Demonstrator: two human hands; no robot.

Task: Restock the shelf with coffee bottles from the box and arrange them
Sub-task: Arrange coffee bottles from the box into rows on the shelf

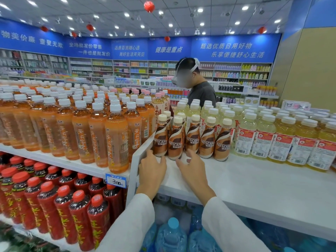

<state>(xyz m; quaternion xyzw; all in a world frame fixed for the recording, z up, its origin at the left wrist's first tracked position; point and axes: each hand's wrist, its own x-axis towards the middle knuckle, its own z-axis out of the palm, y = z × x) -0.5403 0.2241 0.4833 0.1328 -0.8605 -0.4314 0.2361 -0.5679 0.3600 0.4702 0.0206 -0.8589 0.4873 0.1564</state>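
Several brown Nescafe coffee bottles (190, 137) with cream caps stand in a row near the back of the white top shelf (254, 180). My left hand (151, 170) rests on the shelf just in front of the leftmost bottle (161, 136), fingertips at its base. My right hand (192, 168) hovers over the shelf in front of the second bottle (175, 138) and third bottle, fingers spread and loosely bent, holding nothing. No box is in view.
Orange tea bottles (72, 128) fill the shelf to the left, behind a white divider (143, 144). Pale yellow drink bottles (283, 139) stand to the right. Red-capped bottles (54, 200) and blue water jugs (172, 235) sit below. A person (198, 88) stands behind the shelf.
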